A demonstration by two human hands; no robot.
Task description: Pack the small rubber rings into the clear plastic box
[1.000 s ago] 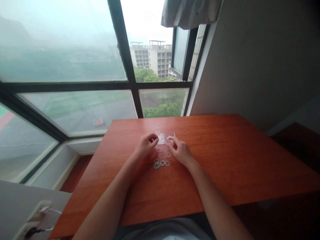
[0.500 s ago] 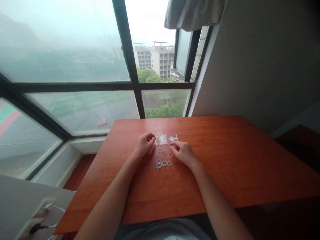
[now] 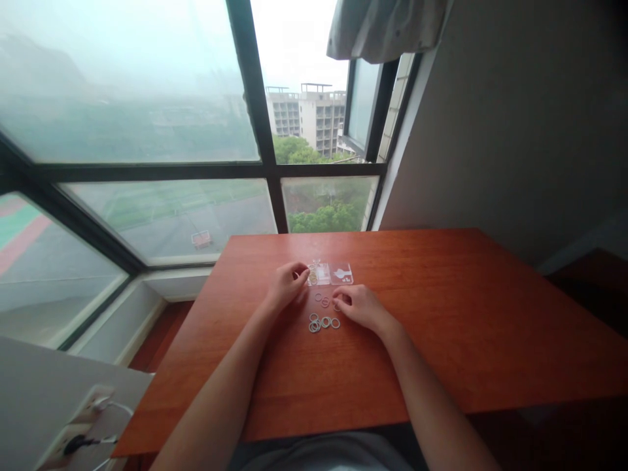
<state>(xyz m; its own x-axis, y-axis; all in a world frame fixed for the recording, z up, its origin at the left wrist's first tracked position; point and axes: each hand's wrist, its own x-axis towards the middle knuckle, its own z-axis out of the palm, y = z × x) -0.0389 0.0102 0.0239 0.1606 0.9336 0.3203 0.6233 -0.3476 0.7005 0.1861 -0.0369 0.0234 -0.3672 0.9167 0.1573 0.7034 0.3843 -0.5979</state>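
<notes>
A small clear plastic box (image 3: 322, 274) lies with its lid (image 3: 342, 274) open towards the right. Its left compartment holds several gold-toned rings (image 3: 313, 277). At the box's left edge, my left hand (image 3: 289, 282) is closed, fingers curled and fingertips against the box. My right hand (image 3: 360, 305) is in front of the lid, thumb and fingers pinched at a thin ring (image 3: 337, 308) and partly covering it. To its left lie a few more thin pinkish rings (image 3: 324, 302). Nearer me is a cluster of several grey-green rings (image 3: 314, 324), some overlapping.
The reddish-brown wooden table (image 3: 441, 314) stands against a large window with dark frames (image 3: 196, 171). A grey wall (image 3: 490, 131) rises on the right. Low on the left, plugs and cables (image 3: 81, 443) sit in wall sockets.
My right hand has moved from the lid's front edge towards me, down to the thin ring. The left hand stays at the box. The whole view has shifted slightly.
</notes>
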